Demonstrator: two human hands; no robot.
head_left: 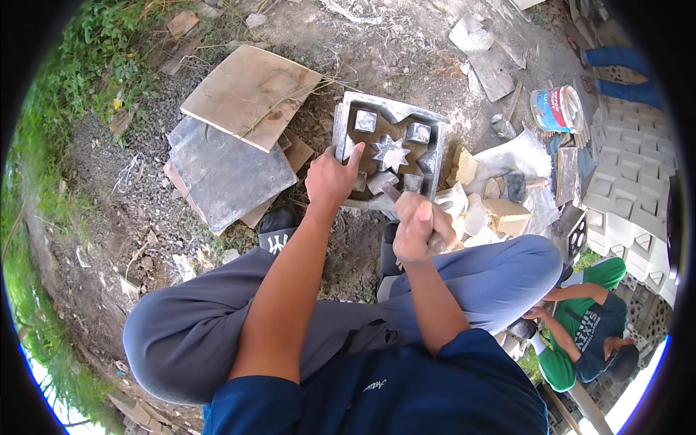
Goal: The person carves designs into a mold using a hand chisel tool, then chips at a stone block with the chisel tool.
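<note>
A square grey mould [440,134] lies on the ground between my feet, with raised blocks and a star-shaped piece [390,153] in its middle. At its left rim, my left hand [333,177] is closed around the edge, with the thumb pointing up along the inside. My right hand [423,228] grips the handle of a flat-bladed scraper [392,192]. That blade reaches over the near side of the mould, by the lower blocks. Its exact contact with the mould cannot be made out, and my fist hides most of the handle.
Stacked boards [250,94] lie left of the mould. Broken pale pieces and plastic [507,210] sit at the right, with a paint bucket [558,109] beyond. Patterned blocks [631,174] are stacked at far right. A seated person in green trousers [565,341] works nearby; another person's blue-clad legs [620,72] show above.
</note>
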